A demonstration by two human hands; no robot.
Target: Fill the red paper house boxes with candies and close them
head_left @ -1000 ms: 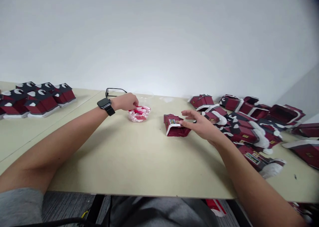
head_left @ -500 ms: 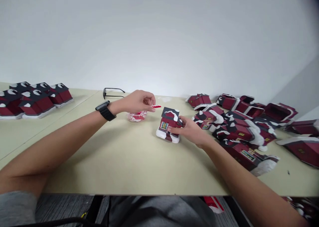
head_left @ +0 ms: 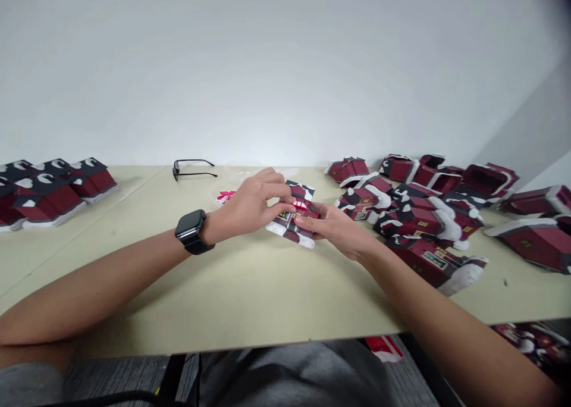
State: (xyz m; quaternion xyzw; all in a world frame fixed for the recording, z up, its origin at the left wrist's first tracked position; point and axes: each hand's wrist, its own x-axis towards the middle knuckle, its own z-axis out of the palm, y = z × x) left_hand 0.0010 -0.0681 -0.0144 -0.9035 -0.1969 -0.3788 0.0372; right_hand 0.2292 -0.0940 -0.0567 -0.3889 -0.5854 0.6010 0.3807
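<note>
A clear bowl (head_left: 219, 203) sits behind the left hand, mostly hidden by it; red-and-white pieces (head_left: 226, 196) show inside at its left edge, but how many it holds cannot be told. Beyond the bowl, near the wall (head_left: 276, 74), a faint clear round thing (head_left: 238, 168) lies on the table (head_left: 214, 300).

The left hand (head_left: 254, 202) is narrowed to a pinch, thumb and fingertips together on a small red-and-white piece (head_left: 300, 204), which lies against the front of a little house (head_left: 288, 228). The right hand (head_left: 341, 231) is curled around the right side of that house, its thumb pressed on the front. The house is in front of the person at the middle of the table, tilted back, its dark roof away from the person and its white base toward them. Whether the base touches the table cannot be told.

A black watch (head_left: 191, 231) is on the left wrist. Black glasses (head_left: 176, 169) lie near the wall. On the left, a group of houses (head_left: 49, 199) stands upright, close together. On the right, a pile of houses (head_left: 414, 219) lies tipped at various angles, some showing hollow insides.
</note>
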